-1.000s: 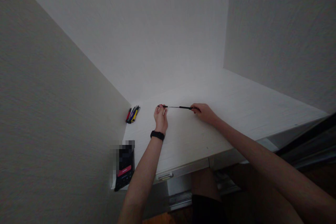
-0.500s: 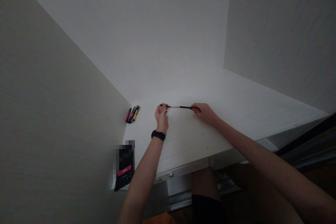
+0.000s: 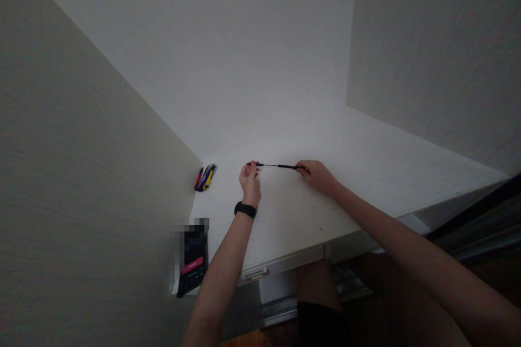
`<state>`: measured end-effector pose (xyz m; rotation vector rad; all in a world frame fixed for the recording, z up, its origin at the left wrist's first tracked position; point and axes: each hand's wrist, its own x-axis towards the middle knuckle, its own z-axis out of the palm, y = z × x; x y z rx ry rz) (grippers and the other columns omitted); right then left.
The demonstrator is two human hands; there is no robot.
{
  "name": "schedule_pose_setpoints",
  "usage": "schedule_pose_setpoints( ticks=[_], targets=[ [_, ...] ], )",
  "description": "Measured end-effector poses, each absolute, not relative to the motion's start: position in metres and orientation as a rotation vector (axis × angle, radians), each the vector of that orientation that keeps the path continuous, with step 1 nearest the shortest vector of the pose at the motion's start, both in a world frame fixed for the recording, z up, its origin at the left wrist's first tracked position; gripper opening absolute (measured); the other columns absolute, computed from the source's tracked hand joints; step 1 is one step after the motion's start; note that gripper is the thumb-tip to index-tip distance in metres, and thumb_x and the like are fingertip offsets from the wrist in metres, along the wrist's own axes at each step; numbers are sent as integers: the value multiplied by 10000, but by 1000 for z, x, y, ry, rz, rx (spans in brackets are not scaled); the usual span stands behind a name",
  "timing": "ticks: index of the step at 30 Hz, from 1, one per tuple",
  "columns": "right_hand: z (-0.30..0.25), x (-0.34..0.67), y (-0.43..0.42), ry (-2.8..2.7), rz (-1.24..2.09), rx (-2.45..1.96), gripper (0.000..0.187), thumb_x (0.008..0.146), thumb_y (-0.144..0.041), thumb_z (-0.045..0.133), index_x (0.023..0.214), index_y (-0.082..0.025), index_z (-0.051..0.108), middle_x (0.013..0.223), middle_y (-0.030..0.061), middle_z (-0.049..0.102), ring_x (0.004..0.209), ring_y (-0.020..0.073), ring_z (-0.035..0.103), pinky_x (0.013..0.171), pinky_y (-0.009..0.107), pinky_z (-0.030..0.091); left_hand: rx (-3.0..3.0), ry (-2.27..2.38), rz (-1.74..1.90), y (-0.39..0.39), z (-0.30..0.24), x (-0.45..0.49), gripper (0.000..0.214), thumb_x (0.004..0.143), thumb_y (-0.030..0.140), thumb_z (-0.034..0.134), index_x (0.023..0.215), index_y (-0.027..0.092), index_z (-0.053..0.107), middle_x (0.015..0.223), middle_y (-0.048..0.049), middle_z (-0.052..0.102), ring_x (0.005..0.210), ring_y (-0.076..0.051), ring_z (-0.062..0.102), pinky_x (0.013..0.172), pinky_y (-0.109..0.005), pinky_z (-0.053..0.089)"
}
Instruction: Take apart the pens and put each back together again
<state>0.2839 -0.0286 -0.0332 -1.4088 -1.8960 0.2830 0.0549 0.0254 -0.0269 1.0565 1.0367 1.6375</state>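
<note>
My left hand (image 3: 250,180), a black watch (image 3: 245,210) on its wrist, pinches a short dark pen piece (image 3: 260,164) between thumb and fingertips. From that piece a thin refill (image 3: 270,165) runs rightward to the end of a black pen barrel (image 3: 287,167). The barrel's other end is in the closed fingers of my right hand (image 3: 314,173). Both parts lie in one line, held over the white desk (image 3: 293,211). Whether the refill's right end sits inside the barrel or just meets it is too small to tell.
Several pens (image 3: 205,178), red, dark and yellow, lie by the left wall. A black phone (image 3: 193,260) with a lit red bar rests at the desk's left front corner. A drawer handle (image 3: 256,274) juts below the front edge. Walls close in the back and both sides.
</note>
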Motion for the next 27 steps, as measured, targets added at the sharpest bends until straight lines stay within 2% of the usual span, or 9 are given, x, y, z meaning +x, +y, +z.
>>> schedule_pose_setpoints(
  ticks=[10,16,27],
  targets=[
    [-30,283,-32,-1881,290,-1398,217,918,-222,525,1002,-175,720,892,91,743,810,199,658,741,283,450,1159,1047,1649,24,-25,55,377,752,505,757,848,171,611,894,-48,689,685,-93,557,685,-244,418],
    [-28,281,-33,-1897,291,-1343,212,934,-247,523,1011,-184,710,957,92,748,867,210,670,800,297,469,1197,954,1618,18,-21,59,377,717,488,793,839,169,632,890,-56,706,693,-102,571,695,-247,438],
    [-30,280,-31,-1822,377,-1213,194,907,-265,525,936,-187,700,879,89,726,803,206,640,752,303,458,1344,837,1411,9,-17,66,303,708,394,818,840,163,674,932,-82,747,694,-113,598,709,-270,463]
  ],
)
